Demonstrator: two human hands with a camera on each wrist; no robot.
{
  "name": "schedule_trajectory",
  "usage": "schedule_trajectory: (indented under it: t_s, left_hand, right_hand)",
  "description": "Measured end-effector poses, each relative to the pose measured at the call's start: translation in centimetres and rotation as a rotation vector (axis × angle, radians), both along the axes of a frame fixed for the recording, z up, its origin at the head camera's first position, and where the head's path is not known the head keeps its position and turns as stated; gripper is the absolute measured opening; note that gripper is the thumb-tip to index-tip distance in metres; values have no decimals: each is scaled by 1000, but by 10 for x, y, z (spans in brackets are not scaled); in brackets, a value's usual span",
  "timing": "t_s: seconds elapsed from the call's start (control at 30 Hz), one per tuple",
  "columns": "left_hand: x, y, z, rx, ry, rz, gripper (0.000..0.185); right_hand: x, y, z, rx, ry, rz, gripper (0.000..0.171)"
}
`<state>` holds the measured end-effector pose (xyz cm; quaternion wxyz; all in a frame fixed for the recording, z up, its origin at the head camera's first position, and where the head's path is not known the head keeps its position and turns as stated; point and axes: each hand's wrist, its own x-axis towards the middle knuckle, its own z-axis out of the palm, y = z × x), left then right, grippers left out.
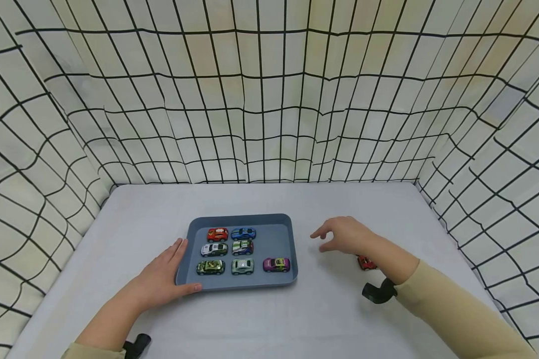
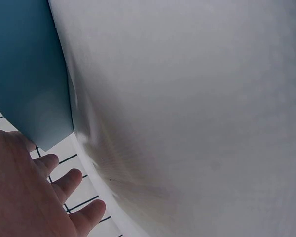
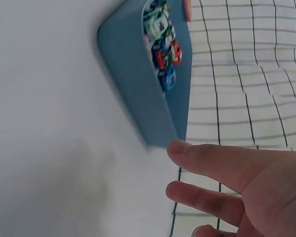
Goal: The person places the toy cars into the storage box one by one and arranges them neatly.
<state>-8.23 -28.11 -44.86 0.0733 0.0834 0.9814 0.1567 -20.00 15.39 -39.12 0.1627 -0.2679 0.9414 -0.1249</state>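
Left hand (image 1: pixel 163 279) lies flat, fingers relaxed, against the smooth blue rectangular tray's (image 1: pixel 278 242) front-left corner. Right hand (image 1: pixel 343 234) hovers open and empty near the tray's right edge.

A pale grey counter (image 1: pixel 260 319) is enclosed on three sides by cream cloth walls (image 1: pixel 269 99) marked with a black grid, evenly lit.

The left hand (image 1: pixel 161 279) is lying flat with fingers straight and thumb spread, its forearm stretching back toward the body. The right hand (image 1: pixel 343 235) is hovering palm down with fingers loosely extended, holding nothing, its sleeved forearm angling back to the right.
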Motion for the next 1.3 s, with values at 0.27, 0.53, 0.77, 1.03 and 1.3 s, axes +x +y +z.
schedule_trajectory:
  t_s: [0.27, 0.53, 0.77, 1.03, 1.3]
  left_hand:
    - [1, 2, 2, -5, -2, -1, 125]
    - [1, 2, 2, 0, -6, 2, 125]
    - [1, 1, 2, -1, -5, 2, 125]
    - [0, 0, 0, -3, -9, 5, 127]
    - [0, 0, 0, 1, -1, 2, 126]
  right_hand:
    - [-3, 54, -5, 10, -30, -95, 33]
    - [-5, 91, -4, 31, -69, -174, 33]
    - [-9, 103, -4, 25, -120, -183, 34]
    - [-24, 107, -15, 32, -228, -153, 33]
    - [-35, 113, -21, 34, -324, -144, 34]
